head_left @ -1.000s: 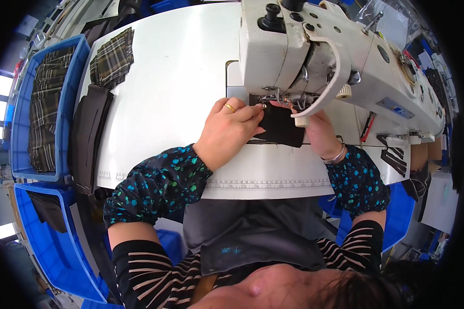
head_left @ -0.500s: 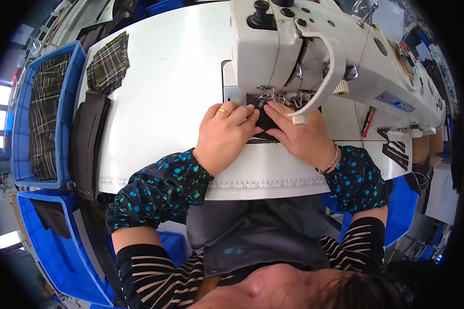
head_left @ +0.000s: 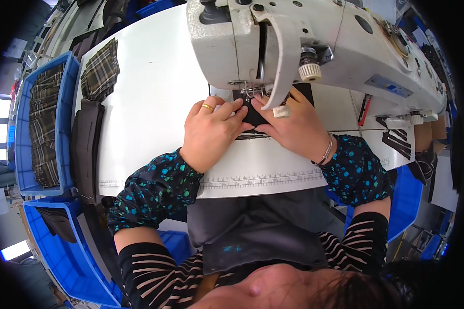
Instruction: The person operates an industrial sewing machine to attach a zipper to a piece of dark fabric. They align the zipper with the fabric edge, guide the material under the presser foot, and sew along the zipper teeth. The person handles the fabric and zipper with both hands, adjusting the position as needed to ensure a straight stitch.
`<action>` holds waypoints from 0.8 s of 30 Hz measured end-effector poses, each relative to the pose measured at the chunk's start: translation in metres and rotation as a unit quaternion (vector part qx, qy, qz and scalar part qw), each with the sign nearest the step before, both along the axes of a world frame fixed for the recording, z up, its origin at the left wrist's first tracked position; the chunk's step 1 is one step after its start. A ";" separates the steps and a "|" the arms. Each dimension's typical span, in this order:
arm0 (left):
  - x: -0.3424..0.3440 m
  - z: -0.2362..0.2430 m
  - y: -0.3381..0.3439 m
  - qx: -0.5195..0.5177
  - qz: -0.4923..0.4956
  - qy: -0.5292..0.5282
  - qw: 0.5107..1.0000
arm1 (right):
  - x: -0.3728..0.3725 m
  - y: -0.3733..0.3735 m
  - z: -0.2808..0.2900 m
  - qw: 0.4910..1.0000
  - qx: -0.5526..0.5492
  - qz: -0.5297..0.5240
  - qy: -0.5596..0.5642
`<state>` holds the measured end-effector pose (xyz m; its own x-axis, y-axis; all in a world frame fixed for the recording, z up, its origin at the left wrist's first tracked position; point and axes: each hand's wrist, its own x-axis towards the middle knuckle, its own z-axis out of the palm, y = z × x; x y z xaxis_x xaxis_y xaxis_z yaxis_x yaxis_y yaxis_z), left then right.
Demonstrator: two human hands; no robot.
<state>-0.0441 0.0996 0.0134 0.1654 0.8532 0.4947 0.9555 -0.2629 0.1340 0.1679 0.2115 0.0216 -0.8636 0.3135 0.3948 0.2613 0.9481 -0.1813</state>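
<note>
A black fabric piece (head_left: 252, 116) lies under the presser foot (head_left: 251, 92) of a white sewing machine (head_left: 216, 51). My left hand (head_left: 215, 126) is at its left edge, fingers bent and closed on the cloth, thumb towards the near edge. From the right, my right hand (head_left: 296, 123) rests on the fabric, fingers stretched forward and thumb apart. The two thumbs almost meet at the near edge. Part of my right fingers is hidden behind the machine's curved white guard (head_left: 283, 62). The needle tip cannot be made out.
Checked fabric pieces (head_left: 100, 69) and folded dark cloth (head_left: 86, 149) lie along the table's left edge. A blue bin (head_left: 69, 123) beside them holds more checked pieces; another blue bin (head_left: 90, 247) stands nearer. A red tool (head_left: 365, 109) and dark strips (head_left: 396, 143) lie right.
The machine and table have shifted left and slightly up in view. Both hands stay on the black fabric; the right hand appears wider of the left, showing more cloth between them.
</note>
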 end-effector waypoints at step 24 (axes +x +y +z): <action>-0.005 -0.002 0.008 -0.007 -0.002 -0.001 1.000 | -0.003 0.005 -0.007 1.000 0.011 -0.016 -0.004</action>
<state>-0.0492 0.1078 0.0116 0.1680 0.8589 0.4838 0.9542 -0.2650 0.1392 0.1647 0.2167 0.0144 -0.8563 0.3325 0.3951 0.2927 0.9429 -0.1589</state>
